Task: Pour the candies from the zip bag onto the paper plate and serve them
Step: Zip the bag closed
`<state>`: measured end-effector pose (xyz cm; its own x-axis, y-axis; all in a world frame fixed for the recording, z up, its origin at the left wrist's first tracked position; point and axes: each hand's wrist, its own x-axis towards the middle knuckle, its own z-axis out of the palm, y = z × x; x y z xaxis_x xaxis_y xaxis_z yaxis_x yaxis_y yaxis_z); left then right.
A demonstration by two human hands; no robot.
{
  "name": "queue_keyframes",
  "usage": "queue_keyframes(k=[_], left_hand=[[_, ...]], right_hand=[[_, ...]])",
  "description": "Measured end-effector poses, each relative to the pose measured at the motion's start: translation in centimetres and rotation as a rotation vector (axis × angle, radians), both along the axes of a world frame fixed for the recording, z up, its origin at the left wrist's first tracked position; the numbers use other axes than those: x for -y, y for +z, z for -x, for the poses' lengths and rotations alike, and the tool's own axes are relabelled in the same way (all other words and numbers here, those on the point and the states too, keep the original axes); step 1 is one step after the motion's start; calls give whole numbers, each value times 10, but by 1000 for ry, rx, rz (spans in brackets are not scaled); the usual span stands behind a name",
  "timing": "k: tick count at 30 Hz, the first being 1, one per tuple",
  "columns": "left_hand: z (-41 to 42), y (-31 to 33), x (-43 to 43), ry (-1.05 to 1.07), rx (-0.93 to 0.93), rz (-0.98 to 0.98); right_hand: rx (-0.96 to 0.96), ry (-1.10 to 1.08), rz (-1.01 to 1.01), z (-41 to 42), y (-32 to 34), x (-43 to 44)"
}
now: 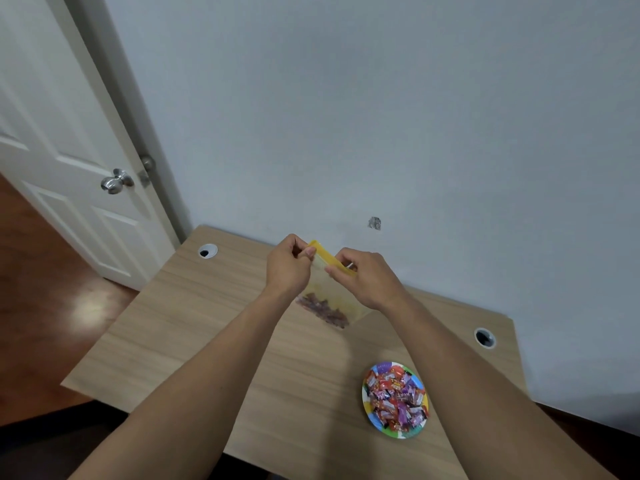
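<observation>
A clear zip bag (329, 299) with a yellow zip strip hangs upright above the wooden table, with several dark candies at its bottom. My left hand (289, 268) pinches the left end of the strip. My right hand (367, 282) pinches the strip at its right end. A colourful paper plate (412, 432) lies on the table at the right, near the front, heaped with several wrapped candies (394, 396) in red, purple and white. The plate is well apart from the bag and both hands.
The wooden table (194, 334) stands against a pale blue wall, with a cable hole at the back left (207, 251) and one at the right (485, 337). A white door (69, 168) with a metal knob stands to the left, over dark wood floor.
</observation>
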<state>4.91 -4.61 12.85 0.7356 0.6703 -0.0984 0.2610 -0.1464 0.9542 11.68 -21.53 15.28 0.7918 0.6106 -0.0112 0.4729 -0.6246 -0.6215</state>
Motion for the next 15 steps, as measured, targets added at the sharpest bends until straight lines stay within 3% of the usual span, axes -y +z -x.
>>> queue_keyframes(k=[15], left_hand=[[-11, -13, -27, 117, -27, 83]], right_hand=[[-5, 19, 16, -11, -23, 24]])
